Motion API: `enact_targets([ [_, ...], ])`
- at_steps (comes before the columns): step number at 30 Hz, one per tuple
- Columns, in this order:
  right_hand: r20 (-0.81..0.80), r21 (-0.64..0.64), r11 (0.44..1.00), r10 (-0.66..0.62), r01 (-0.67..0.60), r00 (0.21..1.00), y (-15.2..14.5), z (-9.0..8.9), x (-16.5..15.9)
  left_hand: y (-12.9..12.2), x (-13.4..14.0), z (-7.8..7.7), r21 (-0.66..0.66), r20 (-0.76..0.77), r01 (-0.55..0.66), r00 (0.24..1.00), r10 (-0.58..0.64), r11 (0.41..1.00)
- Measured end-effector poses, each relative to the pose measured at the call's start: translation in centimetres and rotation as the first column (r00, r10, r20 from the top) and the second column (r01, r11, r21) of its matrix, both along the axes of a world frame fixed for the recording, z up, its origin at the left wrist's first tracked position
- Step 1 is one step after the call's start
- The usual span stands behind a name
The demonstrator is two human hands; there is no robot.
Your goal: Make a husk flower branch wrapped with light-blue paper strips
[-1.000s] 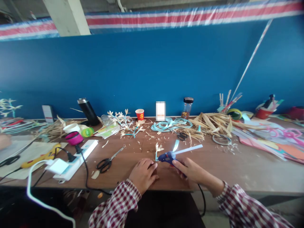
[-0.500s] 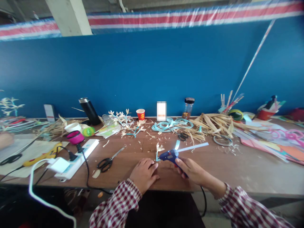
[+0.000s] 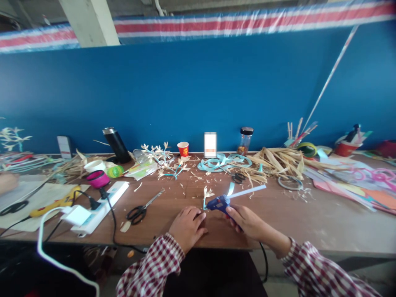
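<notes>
My right hand [image 3: 247, 222] grips a blue glue gun [image 3: 219, 203], with a long clear glue stick [image 3: 247, 191] jutting from its back. The gun's nozzle points left, at the blue stem of a small corn-husk flower [image 3: 207, 193] with pale petals. My left hand [image 3: 188, 227] rests low on the table with bent fingers. Its fingertips are at the lower end of the flower's stem and appear to hold it; the exact contact is hidden. A short light-blue ribbon piece [image 3: 230, 188] lies just behind the gun.
Scissors [image 3: 137, 213] and a white power strip [image 3: 103, 206] lie left, with cables and a yellow glue gun [image 3: 57, 203]. Behind are finished husk flowers [image 3: 157, 154], a red paper cup [image 3: 183, 149], coiled blue ribbon [image 3: 222, 163], a jar [image 3: 245, 141] and dry husks [image 3: 278, 161]. Another person's hand [image 3: 8, 182] shows far left.
My right hand and the glue gun have shifted slightly left, with the nozzle closer to the flower's stem. My left hand and the flower have stayed almost still.
</notes>
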State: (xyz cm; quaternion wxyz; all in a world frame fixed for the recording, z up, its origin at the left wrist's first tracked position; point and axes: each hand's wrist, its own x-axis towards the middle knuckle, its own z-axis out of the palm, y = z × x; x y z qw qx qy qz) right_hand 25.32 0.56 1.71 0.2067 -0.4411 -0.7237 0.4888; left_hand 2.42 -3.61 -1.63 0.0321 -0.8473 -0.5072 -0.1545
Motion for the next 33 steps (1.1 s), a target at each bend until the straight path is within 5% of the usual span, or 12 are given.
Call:
enact_targets([
  [33,0.01,0.018,0.998,-0.054,0.053,0.999,0.6,0.1,0.0,0.0,-0.1,-0.5,0.043,0.002,0.006,1.0,-0.006,0.999],
])
